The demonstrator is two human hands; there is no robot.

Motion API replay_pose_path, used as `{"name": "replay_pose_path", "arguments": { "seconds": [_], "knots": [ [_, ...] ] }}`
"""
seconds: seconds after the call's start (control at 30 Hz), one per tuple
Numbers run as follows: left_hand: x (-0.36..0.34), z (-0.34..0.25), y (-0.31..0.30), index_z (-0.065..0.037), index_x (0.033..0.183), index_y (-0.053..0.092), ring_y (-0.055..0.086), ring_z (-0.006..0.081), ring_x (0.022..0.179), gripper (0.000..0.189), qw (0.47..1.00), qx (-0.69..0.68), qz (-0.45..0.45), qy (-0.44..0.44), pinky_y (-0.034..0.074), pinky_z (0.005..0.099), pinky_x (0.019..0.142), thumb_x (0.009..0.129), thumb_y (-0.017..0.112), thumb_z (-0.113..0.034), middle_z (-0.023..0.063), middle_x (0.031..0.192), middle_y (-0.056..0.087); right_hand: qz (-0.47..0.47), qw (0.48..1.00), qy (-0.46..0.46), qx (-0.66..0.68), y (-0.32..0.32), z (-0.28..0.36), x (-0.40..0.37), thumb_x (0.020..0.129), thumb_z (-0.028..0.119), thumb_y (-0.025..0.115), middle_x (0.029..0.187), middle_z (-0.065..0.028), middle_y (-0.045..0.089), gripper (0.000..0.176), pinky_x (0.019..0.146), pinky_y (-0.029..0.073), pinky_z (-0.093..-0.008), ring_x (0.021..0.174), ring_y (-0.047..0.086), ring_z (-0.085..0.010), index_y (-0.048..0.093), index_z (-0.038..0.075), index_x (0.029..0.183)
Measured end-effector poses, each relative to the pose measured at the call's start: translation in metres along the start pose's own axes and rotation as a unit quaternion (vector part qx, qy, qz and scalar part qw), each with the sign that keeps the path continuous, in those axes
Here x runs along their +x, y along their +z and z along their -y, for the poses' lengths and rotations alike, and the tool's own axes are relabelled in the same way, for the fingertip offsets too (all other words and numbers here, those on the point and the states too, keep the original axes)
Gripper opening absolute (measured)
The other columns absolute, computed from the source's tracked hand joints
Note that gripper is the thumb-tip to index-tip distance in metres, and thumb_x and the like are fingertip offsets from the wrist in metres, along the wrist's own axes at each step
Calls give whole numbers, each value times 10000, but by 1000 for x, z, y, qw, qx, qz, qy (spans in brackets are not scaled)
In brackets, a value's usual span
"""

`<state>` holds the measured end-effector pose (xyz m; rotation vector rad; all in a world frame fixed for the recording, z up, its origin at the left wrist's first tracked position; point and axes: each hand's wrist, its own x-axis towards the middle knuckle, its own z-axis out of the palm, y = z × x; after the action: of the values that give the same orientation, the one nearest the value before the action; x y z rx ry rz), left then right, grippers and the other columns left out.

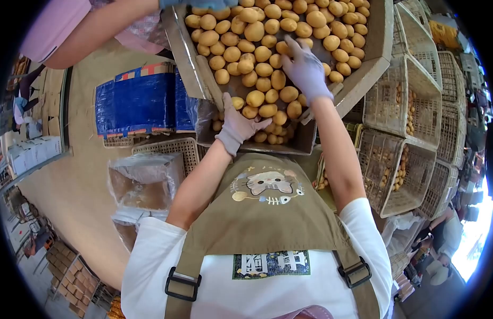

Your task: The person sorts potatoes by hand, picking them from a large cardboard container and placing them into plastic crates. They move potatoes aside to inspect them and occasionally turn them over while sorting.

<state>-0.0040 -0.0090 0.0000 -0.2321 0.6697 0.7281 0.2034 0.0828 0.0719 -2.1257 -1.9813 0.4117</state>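
Note:
Many yellow potatoes [254,32] lie on a wide sorting tray [361,82] with raised sides that narrows toward me. At its near end is a box [305,143] with more potatoes inside. My left hand [238,127], in a pale glove, is at the left side of this mouth, thumb spread away from the fingers, beside the potatoes. My right hand [307,72], gloved too, reaches over the tray from the right. Its fingers are stretched out and touch or nearly touch a potato [283,48]; no potato is visibly gripped.
Another person's arm [105,29] and blue glove [198,3] reach in at the upper left. Stacked plastic crates [384,98], some with potatoes, stand on the right. On the left are a blue-wrapped stack [134,103], a plastic-lined box [145,181] and a crate [177,149].

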Motion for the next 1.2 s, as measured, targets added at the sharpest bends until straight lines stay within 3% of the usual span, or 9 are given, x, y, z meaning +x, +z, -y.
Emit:
{"name": "replay_pose_path", "arguments": {
  "seconds": [0.23,0.33,0.57,0.63,0.67,0.73,0.9,1.03,1.2],
  "knots": [
    [1,-2,11,-114,1586,208,247,496,1471,974,998,-58,12,-25,275,777,1086,910,255,-814,182,1628,265,-41,976,53,208,-12,-2,-2,907,369,649,1247,-142,655,494,917,526,-436,1156,642,-312,600,133,1338],
    [25,-3,-26,-75,1523,259,354,373,1432,795,892,382,149,190,362,632,1124,942,496,-563,143,1576,361,-87,753,155,633,-67,-27,-83,954,258,654,1102,-63,651,440,607,486,-192,849,624,-97,582,57,1338],
    [3,-4,9,-22,1371,446,594,248,1209,883,565,746,15,352,496,450,1071,663,940,-204,107,1339,611,-321,445,222,806,-92,-180,-302,1016,374,568,1120,-112,665,446,674,532,-310,708,581,-164,547,102,1369],
    [2,-6,14,-34,1427,418,535,276,1298,803,631,724,88,263,446,520,1116,804,823,-339,121,1436,539,-341,524,283,727,-102,-198,-344,996,337,622,1064,-79,661,390,676,550,-325,699,577,-173,574,137,1327],
    [12,-19,-9,-52,1463,392,478,307,1352,765,871,450,146,132,408,581,1129,869,697,-424,127,1491,478,-338,536,320,705,-115,-201,-362,985,337,639,1032,-62,659,364,671,555,-333,695,578,-172,591,157,1298],
    [17,-17,-11,-96,1527,334,352,369,1440,751,988,101,102,-49,324,698,1136,945,469,-552,124,1585,351,-390,519,379,660,-138,-220,-402,963,336,668,977,-38,649,319,659,563,-353,689,582,-173,612,183,1237],
    [17,-18,-6,-156,1563,301,239,418,1488,814,987,149,62,-25,211,774,1146,924,427,-645,84,1638,265,-542,518,424,508,-168,-260,-491,919,276,721,1037,-74,631,335,750,573,-384,810,624,-202,603,166,1212],
    [24,-19,-17,-133,1561,302,258,413,1482,851,992,71,76,-69,188,749,1174,911,440,-665,105,1628,287,-382,706,322,-502,-210,-268,-536,951,130,658,1403,-146,574,507,1054,460,-379,1266,561,-286,515,39,1429],
    [22,-23,-22,-89,1532,330,339,412,1446,826,971,207,120,-13,238,739,1158,915,439,-629,129,1598,343,-442,732,422,-301,-241,-299,-515,951,89,645,1420,-157,573,488,1071,444,-391,1292,550,-280,533,27,1423]
  ]
}}
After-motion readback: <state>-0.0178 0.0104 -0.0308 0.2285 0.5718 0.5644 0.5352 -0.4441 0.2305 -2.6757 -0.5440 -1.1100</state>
